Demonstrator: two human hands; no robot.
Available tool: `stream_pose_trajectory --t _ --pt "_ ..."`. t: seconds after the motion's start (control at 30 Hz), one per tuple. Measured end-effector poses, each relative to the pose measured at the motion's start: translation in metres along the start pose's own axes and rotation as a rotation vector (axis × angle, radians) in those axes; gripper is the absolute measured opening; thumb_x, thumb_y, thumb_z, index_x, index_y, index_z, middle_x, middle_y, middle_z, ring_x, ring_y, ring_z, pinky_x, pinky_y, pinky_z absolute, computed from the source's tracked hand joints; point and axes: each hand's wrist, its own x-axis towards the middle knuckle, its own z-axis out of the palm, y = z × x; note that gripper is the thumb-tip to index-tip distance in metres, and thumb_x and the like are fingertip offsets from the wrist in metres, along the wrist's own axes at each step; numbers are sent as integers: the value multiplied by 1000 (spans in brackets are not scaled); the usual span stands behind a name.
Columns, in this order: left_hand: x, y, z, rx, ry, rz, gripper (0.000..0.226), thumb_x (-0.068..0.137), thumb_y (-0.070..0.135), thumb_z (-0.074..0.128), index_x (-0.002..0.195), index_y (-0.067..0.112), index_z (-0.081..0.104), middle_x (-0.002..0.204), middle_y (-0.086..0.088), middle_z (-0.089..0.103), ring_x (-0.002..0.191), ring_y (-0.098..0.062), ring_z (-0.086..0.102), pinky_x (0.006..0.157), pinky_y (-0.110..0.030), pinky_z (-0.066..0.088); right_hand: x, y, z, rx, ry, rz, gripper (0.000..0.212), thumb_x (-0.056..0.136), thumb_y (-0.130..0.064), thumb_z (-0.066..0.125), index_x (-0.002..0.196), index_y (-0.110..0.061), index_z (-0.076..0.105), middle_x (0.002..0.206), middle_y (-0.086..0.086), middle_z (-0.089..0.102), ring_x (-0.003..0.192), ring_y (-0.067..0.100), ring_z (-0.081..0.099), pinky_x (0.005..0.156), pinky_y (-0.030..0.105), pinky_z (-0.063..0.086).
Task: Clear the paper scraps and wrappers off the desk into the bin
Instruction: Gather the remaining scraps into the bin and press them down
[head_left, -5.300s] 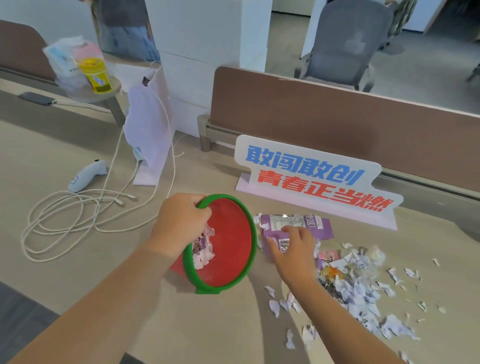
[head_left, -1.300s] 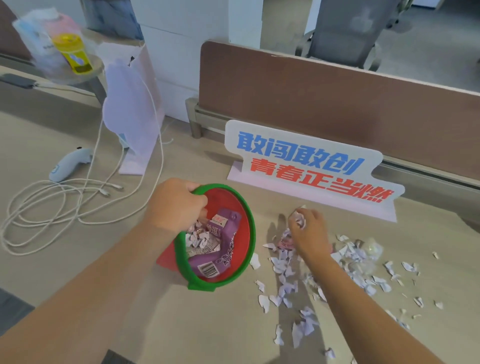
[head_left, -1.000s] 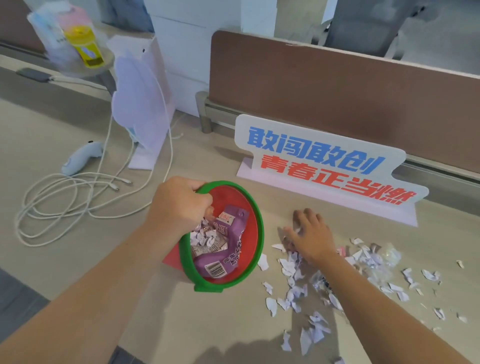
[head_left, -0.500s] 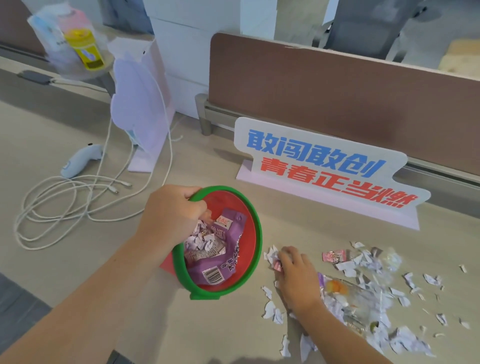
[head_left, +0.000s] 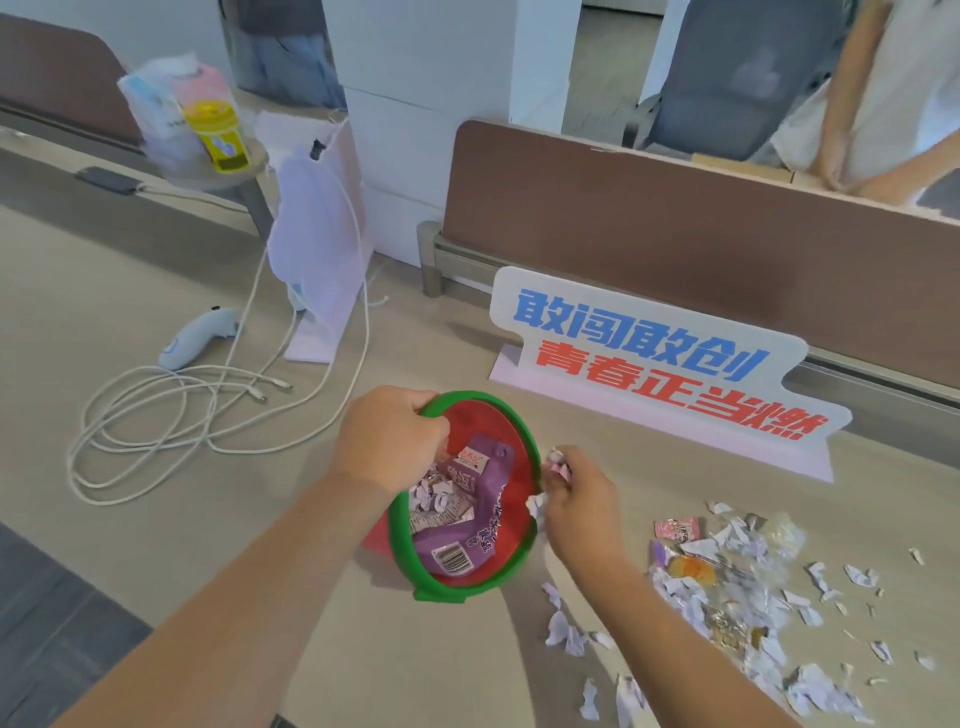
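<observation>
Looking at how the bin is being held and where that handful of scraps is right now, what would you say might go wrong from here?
1. The right hand holds its paper scraps at the bin's green rim, not clearly over the opening; released now, some may fall back on the desk.
2. The left hand tips the bin toward the pile; the purple wrapper lies near the lower rim and could slide out.

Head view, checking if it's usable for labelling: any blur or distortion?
Head view: right hand and the paper scraps it pinches are motion-smeared; bin and slogan sign stay sharp; the wide-angle lens bows the divider; light is soft and even.
</observation>
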Motion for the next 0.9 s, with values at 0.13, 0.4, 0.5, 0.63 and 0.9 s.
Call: stream_pose_trajectory --t 0.13,0.4,0.5,0.63,0.9 --pt "-2 -3 -3 -9 31 25 22 74 12 60 81 17 80 66 -9 73 72 -28 69 66 -34 53 -3 -40 45 67 -191 -67 11 93 -23 49 85 -16 54 87 4 62 81 20 56 69 28 38" --pt "-5 -8 -10 -49 -2 21 22 73 8 57 65 18 74 39 9 59 37 -4 51 42 -12 38 -18 -48 72 58 -482 -49 36 93 -34 47 124 -16 50 123 9 58 114 23 53 99 32 39" --pt "-4 -9 -10 -16 15 48 21 73 11 58 74 18 78 45 6 62 46 -10 53 47 -18 42 -23 -49 57 117 -403 -94 32 93 -27 49 124 -20 54 124 -4 60 114 9 52 98 17 35" --pt "-5 -9 -10 -4 -17 45 24 75 10 58 70 24 77 37 11 57 40 -5 51 40 -11 36 -16 -28 30 172 54 -28 20 92 -20 50 97 -18 69 94 -6 66 88 8 57 76 14 41" --pt "-4 -5 -12 -47 -23 -9 34 77 7 58 60 35 68 41 22 61 40 10 53 42 -6 39 33 84 5 -83 24 314 25 90 -12 42 85 -4 64 77 12 62 71 30 58 64 35 45"
